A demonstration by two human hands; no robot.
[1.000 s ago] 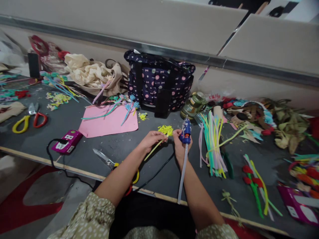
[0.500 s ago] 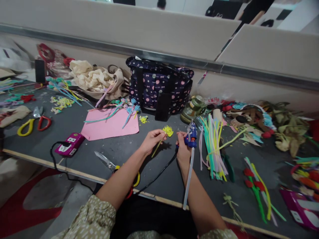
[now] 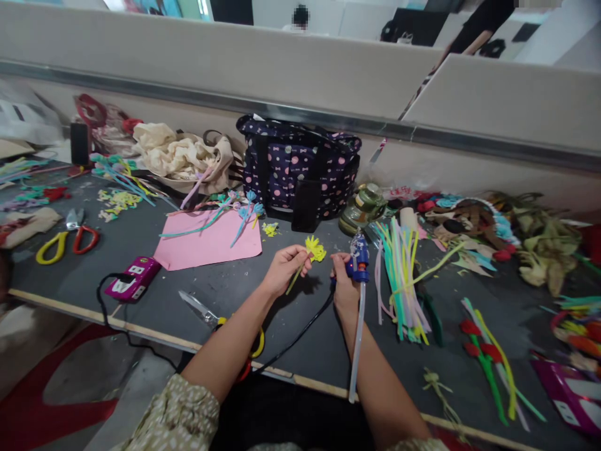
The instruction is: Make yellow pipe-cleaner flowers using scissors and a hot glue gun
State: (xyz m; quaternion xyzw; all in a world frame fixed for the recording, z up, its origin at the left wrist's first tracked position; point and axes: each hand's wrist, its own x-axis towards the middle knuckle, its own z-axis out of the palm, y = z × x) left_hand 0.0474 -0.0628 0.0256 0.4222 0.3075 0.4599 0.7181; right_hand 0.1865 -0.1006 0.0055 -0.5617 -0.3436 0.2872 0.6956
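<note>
My left hand (image 3: 287,270) is closed round the thin green stem of a yellow craft flower (image 3: 315,249), its petals spreading just past my fingertips. My right hand (image 3: 345,283) is wrapped round the handle of a blue glue gun (image 3: 359,260), whose nozzle points away from me. A long, clear glue stick (image 3: 357,344) sticks out of its back end toward my forearm. A gap of dark table separates flower and glue gun. Small yellow petal pieces (image 3: 270,229) lie beyond the flower. Scissors (image 3: 201,308) with yellow and red handles are partly hidden under my left forearm.
A pink sheet (image 3: 211,244) with fuzzy stems lies left of centre. Behind stand a dark patterned bag (image 3: 282,163), a phone (image 3: 306,207) and a green jar (image 3: 361,210). Pastel pipe cleaners (image 3: 401,282) lie right. A black cord (image 3: 300,335) crosses the table; a purple power strip (image 3: 134,279) sits left.
The camera view has shifted slightly. The yellow flower has turned a little in my left hand. My right hand keeps its hold on the glue gun.
</note>
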